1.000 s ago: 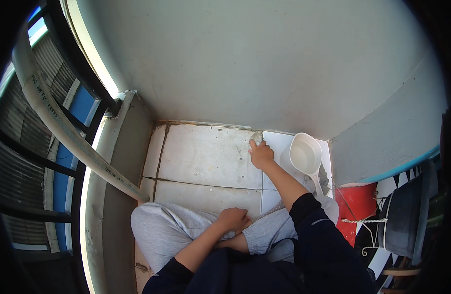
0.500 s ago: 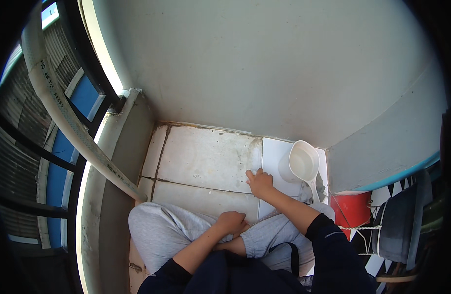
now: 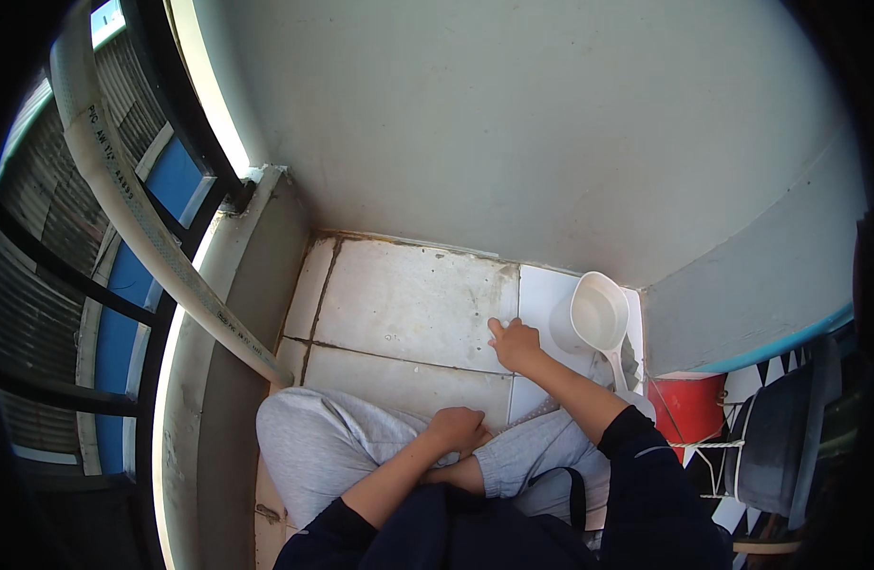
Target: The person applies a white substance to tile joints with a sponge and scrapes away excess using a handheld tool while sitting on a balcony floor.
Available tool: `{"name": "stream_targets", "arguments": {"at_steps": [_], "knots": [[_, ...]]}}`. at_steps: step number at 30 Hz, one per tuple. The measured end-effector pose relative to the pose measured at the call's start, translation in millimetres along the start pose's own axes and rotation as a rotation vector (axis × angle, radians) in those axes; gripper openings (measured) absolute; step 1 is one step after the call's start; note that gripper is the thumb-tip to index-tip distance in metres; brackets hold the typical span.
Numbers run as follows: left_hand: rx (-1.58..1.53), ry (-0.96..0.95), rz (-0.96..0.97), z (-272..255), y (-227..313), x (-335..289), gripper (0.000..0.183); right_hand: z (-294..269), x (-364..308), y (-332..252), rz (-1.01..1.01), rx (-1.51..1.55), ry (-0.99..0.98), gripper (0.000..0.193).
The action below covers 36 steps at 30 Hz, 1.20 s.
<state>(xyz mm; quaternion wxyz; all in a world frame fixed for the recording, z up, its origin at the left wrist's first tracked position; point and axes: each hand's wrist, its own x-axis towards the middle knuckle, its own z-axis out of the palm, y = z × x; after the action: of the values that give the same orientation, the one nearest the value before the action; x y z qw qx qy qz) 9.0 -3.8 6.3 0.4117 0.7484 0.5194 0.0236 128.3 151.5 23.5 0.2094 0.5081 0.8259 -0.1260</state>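
My right hand (image 3: 516,344) reaches down to the tiled floor, its fingers bent and pressed together near the seam between a stained tile (image 3: 413,299) and a cleaner white tile (image 3: 541,287). Anything in those fingers is hidden or too small to name. A white plastic water dipper (image 3: 598,313) stands just right of this hand, its handle slanting toward me. Closer to my body, my left hand (image 3: 459,429) lies loosely curled over my crossed legs, with nothing visible in it. Grey trousers (image 3: 313,446) cover my legs.
Grey walls (image 3: 513,123) rise ahead and on the right. A low ledge (image 3: 242,294) with black metal bars (image 3: 185,104) runs along the left, where a thick pale hose (image 3: 161,247) slants down. At right are a red container (image 3: 688,404), a wire rack (image 3: 707,445) and a dark tub (image 3: 779,442).
The whole view has shifted slightly, so everything appears a little further right. My right hand stays near the tile seam, its fingers slightly more drawn together. My left hand keeps its place on my legs.
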Motion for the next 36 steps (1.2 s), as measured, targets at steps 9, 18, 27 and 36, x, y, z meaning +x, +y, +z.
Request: {"name": "stream_targets", "arguments": {"at_steps": [9, 18, 27, 36], "knots": [[-0.007, -0.005, 0.011, 0, 6, 3, 0.034, -16, 43, 20, 0.245, 0.097, 0.163, 0.029], [-0.008, 0.017, 0.009, -4, 1, 0, 0.035, -9, 25, 8, 0.142, 0.062, 0.028, 0.028], [0.002, 0.012, 0.016, -1, 4, 0, 0.034, -8, 13, 11, 0.194, 0.074, 0.083, 0.03], [-0.007, 0.015, 0.024, -4, 5, 4, 0.033, -21, 54, 36, 0.287, 0.145, 0.071, 0.032]]}}
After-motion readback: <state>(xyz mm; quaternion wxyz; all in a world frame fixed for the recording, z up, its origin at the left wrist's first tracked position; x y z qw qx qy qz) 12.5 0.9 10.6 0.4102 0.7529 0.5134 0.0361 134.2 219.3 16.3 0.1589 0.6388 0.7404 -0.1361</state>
